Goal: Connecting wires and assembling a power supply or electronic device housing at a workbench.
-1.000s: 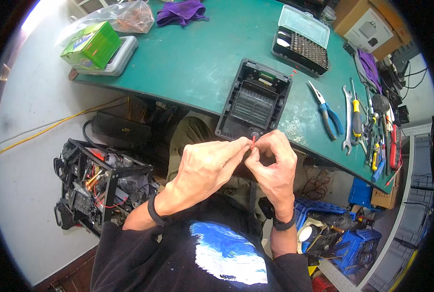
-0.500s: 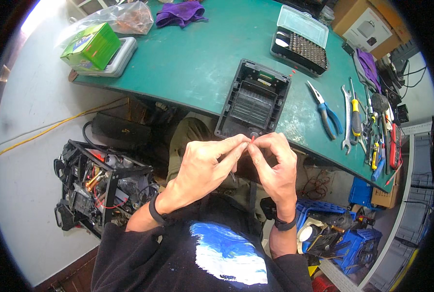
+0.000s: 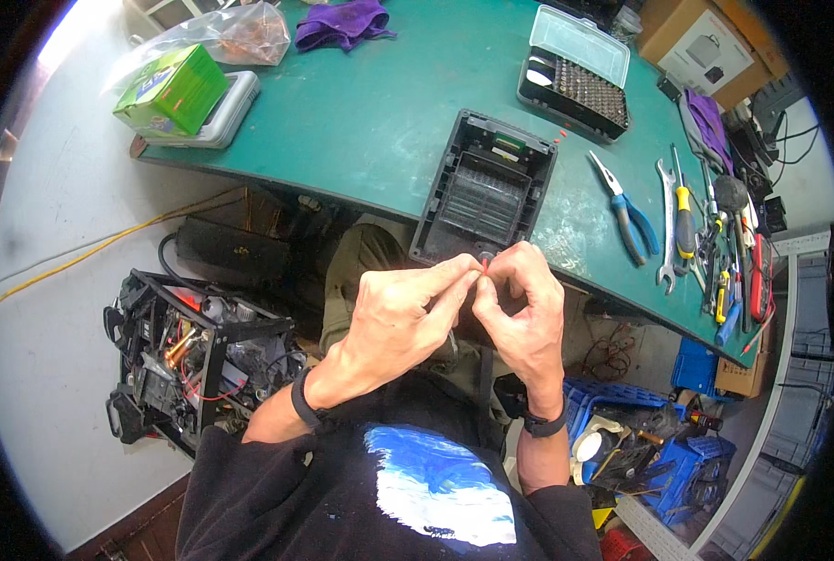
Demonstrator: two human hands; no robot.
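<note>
The left hand (image 3: pixel 400 313) and right hand (image 3: pixel 526 318) pinch a small red piece (image 3: pixel 485 266), partly hidden by them, at the near edge of the black plastic housing (image 3: pixel 481 201), with needle-nose pliers (image 3: pixel 634 224) lying rightward.

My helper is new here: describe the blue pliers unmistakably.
On the green table, look right of the black case. Between it and the wrench lie the blue pliers. Unlike the wrench, they have two spread handles and a pointed nose.

Red piece (image 3: pixel 485 266), black housing (image 3: pixel 481 201), green tabletop (image 3: pixel 370 122), purple cloth (image 3: pixel 345 24), black shirt (image 3: pixel 277 496) with streaky blue-and-white print (image 3: pixel 440 491)
</note>
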